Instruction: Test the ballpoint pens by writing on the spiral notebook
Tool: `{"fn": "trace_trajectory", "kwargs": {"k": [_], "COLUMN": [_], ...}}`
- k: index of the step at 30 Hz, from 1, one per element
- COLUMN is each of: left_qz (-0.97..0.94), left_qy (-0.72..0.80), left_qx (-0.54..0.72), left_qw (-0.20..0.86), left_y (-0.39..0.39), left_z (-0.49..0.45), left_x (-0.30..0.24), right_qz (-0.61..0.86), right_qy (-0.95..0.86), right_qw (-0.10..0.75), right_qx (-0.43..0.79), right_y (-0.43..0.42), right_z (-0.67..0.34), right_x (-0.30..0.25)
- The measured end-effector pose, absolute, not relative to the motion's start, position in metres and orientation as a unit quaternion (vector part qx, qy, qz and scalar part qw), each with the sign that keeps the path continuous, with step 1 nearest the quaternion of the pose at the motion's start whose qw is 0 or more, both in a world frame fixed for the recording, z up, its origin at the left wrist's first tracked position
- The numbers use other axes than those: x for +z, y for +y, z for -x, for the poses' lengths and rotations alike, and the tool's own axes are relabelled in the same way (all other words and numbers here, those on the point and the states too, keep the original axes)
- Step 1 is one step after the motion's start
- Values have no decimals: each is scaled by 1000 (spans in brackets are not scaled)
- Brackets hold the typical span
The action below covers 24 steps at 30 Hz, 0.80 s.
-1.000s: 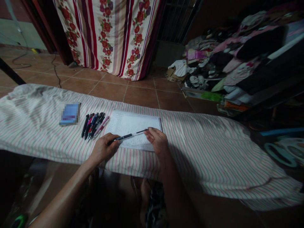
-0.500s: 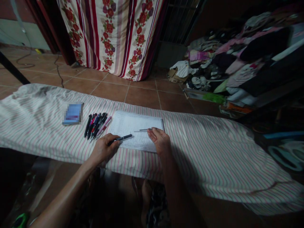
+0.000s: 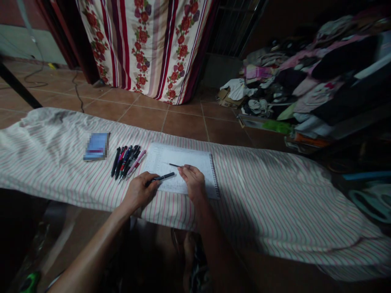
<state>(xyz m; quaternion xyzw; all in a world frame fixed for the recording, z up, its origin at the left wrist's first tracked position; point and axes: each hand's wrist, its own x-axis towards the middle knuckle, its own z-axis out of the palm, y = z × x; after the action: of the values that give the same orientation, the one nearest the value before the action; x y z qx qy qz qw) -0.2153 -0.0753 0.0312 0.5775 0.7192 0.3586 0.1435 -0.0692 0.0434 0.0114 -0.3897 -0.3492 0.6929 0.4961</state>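
Note:
A spiral notebook (image 3: 198, 158) with writing on its page lies on the striped cloth (image 3: 259, 191). My left hand (image 3: 141, 190) rests at the notebook's lower left corner, closed around a black pen (image 3: 166, 176) that points right over the page. Above the page, my right hand (image 3: 193, 180) pinches a thin dark rod, which looks like a pen refill (image 3: 174, 165), its slim end towards the left. Just left of the notebook several pens (image 3: 125, 162) lie side by side, mostly dark, with a pink one at the right.
Further left on the cloth lies a blue rectangular item (image 3: 97, 145), blurred out. Beyond the cloth-covered surface is a tiled floor (image 3: 183, 122) with a floral curtain (image 3: 159, 49). A heap of clothes (image 3: 293, 77) fills the back right.
My right hand has shifted left across the page with the thin refill, showing more of the notebook's spiral edge. My left hand keeps its hold on the black pen.

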Motion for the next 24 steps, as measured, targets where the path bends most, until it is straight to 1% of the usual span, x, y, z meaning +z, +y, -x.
{"fn": "trace_trajectory", "kwargs": {"k": [9,11,15,19,21,24], "left_qz": [-571,-573,-578,-575,-573,-570], "left_qy": [740,744,752,752,749,743], "left_qx": [327,311,285,292,306,328], "left_qw": [138,143,140,134,129,125], "left_y": [-77,-77,-77,-77,-77,-78], "left_z": [214,213,212,213,214,213], "left_x": [34,36,37,34,33,33], "right_qz": [404,423,461,471,476,482], "right_qy": [-417,-463,-592,-644,-642,-623], "right_qw": [466,446,377,377,375,348], "right_qx": [668,638,542,471,470,508], "right_y": [46,45,42,38,36,30], "right_z": [64,64,62,59,57,57], "right_x": [2,3,7,13,16,21]}}
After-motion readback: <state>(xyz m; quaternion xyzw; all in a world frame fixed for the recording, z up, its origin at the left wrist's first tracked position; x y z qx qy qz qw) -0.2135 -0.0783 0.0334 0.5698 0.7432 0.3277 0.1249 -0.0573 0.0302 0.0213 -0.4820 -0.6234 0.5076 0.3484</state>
